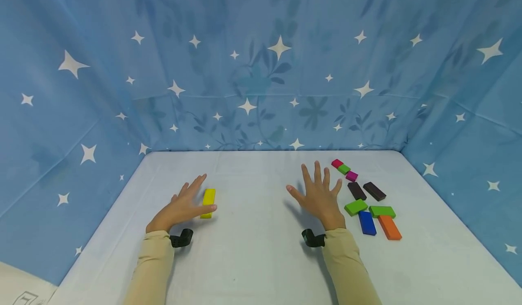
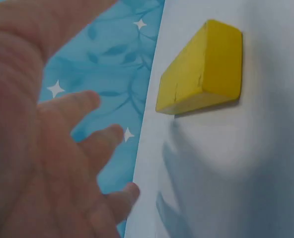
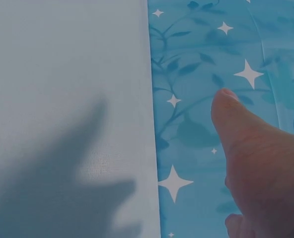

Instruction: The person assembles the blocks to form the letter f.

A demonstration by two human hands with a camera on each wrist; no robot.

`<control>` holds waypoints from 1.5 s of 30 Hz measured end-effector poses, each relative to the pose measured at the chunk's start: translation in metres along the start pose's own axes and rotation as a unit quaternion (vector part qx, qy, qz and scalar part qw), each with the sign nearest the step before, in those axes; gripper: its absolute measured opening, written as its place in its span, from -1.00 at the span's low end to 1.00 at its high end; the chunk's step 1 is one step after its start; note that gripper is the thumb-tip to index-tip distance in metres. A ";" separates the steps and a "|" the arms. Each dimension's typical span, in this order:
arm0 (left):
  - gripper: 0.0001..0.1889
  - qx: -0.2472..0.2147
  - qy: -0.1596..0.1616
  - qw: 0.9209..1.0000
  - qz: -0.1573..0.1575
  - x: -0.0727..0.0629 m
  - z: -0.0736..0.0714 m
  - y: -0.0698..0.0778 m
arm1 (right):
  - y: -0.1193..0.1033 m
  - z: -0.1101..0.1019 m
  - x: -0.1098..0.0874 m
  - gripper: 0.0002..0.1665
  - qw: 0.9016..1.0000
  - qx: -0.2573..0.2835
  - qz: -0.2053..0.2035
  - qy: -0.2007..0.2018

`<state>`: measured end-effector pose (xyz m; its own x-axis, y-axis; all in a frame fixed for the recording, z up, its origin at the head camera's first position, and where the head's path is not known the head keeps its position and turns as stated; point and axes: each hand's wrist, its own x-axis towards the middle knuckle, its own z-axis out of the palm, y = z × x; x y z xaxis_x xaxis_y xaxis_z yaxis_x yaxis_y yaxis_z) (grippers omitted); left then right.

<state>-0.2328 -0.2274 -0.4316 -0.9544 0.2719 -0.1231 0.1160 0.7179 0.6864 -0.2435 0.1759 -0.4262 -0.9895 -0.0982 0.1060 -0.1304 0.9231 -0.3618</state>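
A yellow block (image 1: 209,197) lies on the white table left of centre, its long side pointing away from me. My left hand (image 1: 181,207) hovers beside it with fingers spread, the thumb overlapping the block's near end in the head view. In the left wrist view the yellow block (image 2: 201,69) stands apart from the fingers, and the palm holds nothing. Over the table right of centre, my right hand (image 1: 318,196) has its fingers fanned wide and nothing in them. The right wrist view shows its thumb (image 3: 236,119) and its shadow on the cloth.
Right of my right hand lie several blocks: two dark brown ones (image 1: 374,191), two larger green ones (image 1: 382,211), a blue one (image 1: 367,223) and an orange one (image 1: 389,227). Behind them sit small red, green and magenta blocks (image 1: 351,176). A blue star-patterned curtain (image 1: 261,69) borders the table.
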 end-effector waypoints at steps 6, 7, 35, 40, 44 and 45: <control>0.25 -0.006 -0.033 0.999 -0.017 -0.003 -0.004 -0.003 | 0.002 -0.001 0.000 0.11 1.000 0.008 -0.002 0.000; 0.25 -0.002 -0.035 0.999 -0.014 -0.003 -0.004 -0.003 | 0.003 -0.001 0.000 0.11 1.000 0.009 -0.002 -0.002; 0.18 0.039 -0.061 0.997 0.004 -0.001 -0.001 -0.014 | 0.001 -0.002 0.000 0.10 1.000 0.021 -0.009 -0.018; 0.10 0.031 -0.054 0.998 0.011 -0.001 -0.001 -0.014 | 0.002 -0.003 0.000 0.09 0.999 0.022 -0.008 -0.021; 0.07 0.036 -0.046 0.998 0.022 0.001 0.001 -0.015 | 0.003 -0.003 -0.001 0.08 0.999 0.026 -0.005 -0.027; 0.07 0.036 -0.045 0.998 0.026 0.002 0.002 -0.015 | 0.003 -0.003 -0.001 0.08 0.999 0.026 -0.004 -0.030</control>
<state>-0.2360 -0.2364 -0.4436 -0.9186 0.3640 -0.1539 0.1874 0.7441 0.6413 -0.2426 0.1799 -0.4244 -0.9901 -0.1289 0.0549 -0.1400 0.9019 -0.4087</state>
